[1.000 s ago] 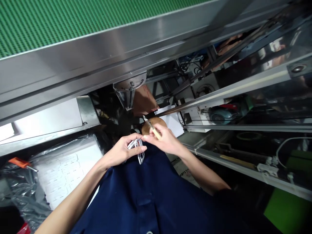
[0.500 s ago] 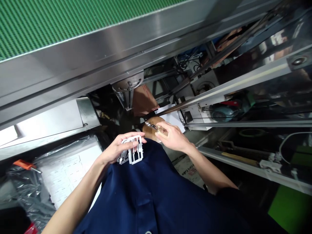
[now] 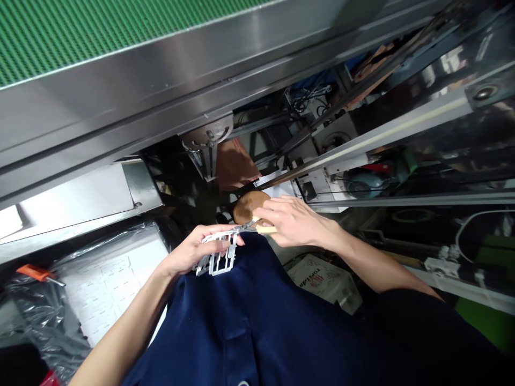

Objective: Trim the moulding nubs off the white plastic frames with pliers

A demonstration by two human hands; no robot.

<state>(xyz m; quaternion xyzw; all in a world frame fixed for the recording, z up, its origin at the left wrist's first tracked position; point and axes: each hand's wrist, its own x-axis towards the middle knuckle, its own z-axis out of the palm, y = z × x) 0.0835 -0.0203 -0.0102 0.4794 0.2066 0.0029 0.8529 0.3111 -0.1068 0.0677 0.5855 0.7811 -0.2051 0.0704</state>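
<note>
the left hand [image 3: 187,256] was closed on a white plastic frame [image 3: 217,253], thumb on top and fingers under it, holding it flat just above the chest of the blue shirt [image 3: 249,316]. the right hand [image 3: 298,222] was pinched narrowly around a small tool [image 3: 259,228] with a pale handle, and its metal tip lay against the top right corner of the frame. half a second before, the two hands were apart and the tool pointed up and away from the frame; a second before, the frame was held on edge and showed only as a thin shape. so the frame had been turned face up and the tool brought down onto it, and by the look of it the work had passed from turning the part over to working on one spot at its edge.

behind the right hand sat a round brown object [image 3: 246,205]. a cardboard box [image 3: 325,279] lay below the right forearm. to the left was a clear bag of white sheets [image 3: 100,279], with an orange-handled tool [image 3: 34,272] beside it. above ran a steel rail [image 3: 161,91] and a green belt [image 3: 80,37].
</note>
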